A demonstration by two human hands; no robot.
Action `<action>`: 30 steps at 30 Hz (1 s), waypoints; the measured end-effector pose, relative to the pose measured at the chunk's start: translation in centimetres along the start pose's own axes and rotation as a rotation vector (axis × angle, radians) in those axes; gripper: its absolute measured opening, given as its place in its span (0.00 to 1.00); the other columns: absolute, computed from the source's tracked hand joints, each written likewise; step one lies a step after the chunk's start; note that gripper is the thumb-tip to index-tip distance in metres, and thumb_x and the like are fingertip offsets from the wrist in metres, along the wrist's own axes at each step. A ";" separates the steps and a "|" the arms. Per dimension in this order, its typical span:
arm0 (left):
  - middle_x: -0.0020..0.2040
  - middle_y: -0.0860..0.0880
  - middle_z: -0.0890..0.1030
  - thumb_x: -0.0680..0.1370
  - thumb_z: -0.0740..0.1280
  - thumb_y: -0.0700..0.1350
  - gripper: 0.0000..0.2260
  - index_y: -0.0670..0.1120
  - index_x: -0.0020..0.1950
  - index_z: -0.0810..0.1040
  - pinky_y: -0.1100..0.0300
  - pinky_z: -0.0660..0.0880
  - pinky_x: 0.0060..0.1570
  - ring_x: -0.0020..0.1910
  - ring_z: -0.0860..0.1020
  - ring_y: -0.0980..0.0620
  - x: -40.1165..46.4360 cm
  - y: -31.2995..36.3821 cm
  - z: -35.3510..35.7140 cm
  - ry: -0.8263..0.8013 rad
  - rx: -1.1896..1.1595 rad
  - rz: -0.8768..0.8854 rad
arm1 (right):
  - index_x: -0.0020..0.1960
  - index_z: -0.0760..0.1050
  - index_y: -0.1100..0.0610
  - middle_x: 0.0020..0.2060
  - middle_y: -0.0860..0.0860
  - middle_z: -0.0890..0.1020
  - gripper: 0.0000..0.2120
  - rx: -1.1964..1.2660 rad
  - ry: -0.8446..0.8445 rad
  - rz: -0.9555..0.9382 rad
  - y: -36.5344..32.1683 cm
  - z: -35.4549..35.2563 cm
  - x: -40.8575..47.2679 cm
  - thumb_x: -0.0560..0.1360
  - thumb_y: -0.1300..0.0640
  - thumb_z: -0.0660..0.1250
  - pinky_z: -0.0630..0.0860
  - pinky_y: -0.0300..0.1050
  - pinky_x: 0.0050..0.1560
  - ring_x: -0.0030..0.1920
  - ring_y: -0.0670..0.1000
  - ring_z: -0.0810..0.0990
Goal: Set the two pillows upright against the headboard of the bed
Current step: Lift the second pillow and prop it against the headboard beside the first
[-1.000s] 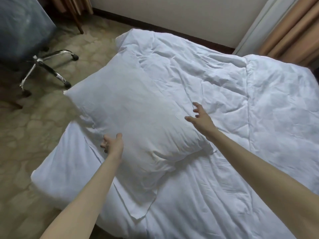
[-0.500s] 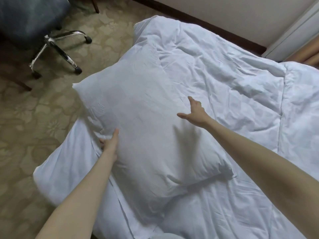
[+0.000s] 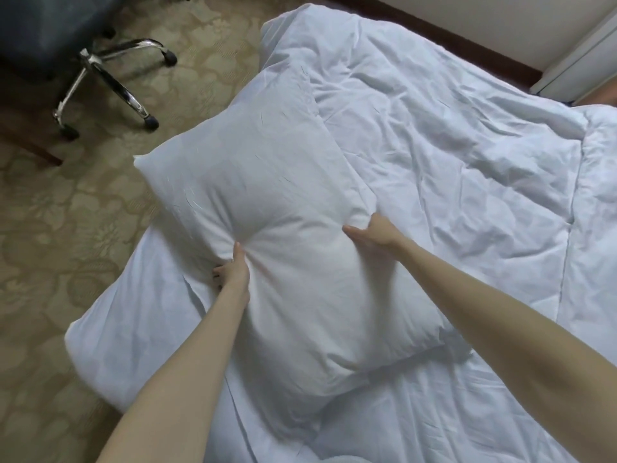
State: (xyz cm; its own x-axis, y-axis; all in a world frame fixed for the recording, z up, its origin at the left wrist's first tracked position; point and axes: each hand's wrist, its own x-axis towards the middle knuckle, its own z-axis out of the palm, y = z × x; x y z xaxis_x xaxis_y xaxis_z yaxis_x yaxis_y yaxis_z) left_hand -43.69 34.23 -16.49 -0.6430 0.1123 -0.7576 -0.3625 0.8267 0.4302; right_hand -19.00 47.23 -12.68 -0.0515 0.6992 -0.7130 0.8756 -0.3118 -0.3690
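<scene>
In the head view, the pillow (image 3: 277,248) lies flat on the bed (image 3: 450,168), near its edge at 9 o'clock, with its long axis running from 11 o'clock to 5 o'clock. The left hand (image 3: 232,267) pinches the pillow's long side at 9 o'clock; the cloth gathers into folds at the thumb, so this grip is closed on the pillow. The right hand (image 3: 374,233) holds the opposite long side at 3 o'clock, thumb on top and the fingers tucked under the edge (they are hidden). I judge that two hands on opposite sides let the person lift the soft pillow without it folding. No second pillow or headboard is visible. An office chair (image 3: 100,68) stands on the carpet (image 3: 50,235) at 10 o'clock.
</scene>
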 end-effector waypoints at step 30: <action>0.60 0.44 0.81 0.80 0.59 0.56 0.23 0.41 0.66 0.74 0.49 0.77 0.57 0.57 0.80 0.46 -21.2 6.7 -1.1 -0.731 -0.465 0.339 | 0.37 0.72 0.61 0.31 0.52 0.76 0.11 0.666 0.507 -0.121 8.2 -6.1 -14.5 0.76 0.59 0.58 0.71 0.34 0.31 0.30 0.48 0.74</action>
State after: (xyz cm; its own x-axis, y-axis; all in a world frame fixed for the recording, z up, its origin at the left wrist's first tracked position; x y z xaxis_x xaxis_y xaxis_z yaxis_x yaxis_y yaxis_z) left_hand -33.21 36.78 2.96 -0.2367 0.7576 -0.6083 -0.5682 0.3999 0.7192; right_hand -8.17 38.45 -1.77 0.2343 0.9067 -0.3507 0.4042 -0.4189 -0.8131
